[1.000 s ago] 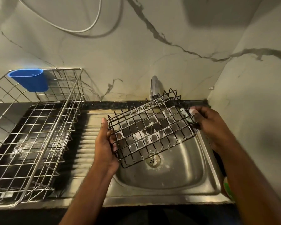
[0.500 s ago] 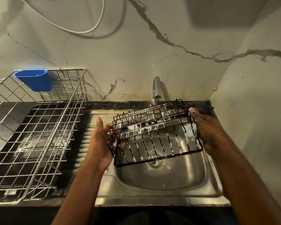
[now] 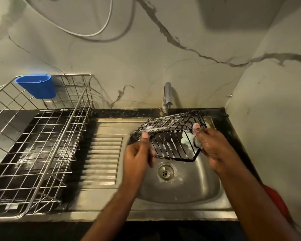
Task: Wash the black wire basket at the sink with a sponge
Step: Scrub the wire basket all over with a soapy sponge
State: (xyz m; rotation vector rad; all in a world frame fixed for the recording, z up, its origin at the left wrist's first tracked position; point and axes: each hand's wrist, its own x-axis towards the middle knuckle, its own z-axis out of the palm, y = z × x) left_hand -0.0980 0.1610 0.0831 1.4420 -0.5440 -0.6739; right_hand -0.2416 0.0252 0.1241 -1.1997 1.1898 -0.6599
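wire basket over sink, drying rack left

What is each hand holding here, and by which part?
Both hands hold the black wire basket over the sink: the left hand grips its left end, the right hand its right end, with a pale sponge at its fingers.

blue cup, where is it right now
In the head view the blue cup hangs at far left on the back rim of the silver dish rack, against the marble wall and well left of the faucet.
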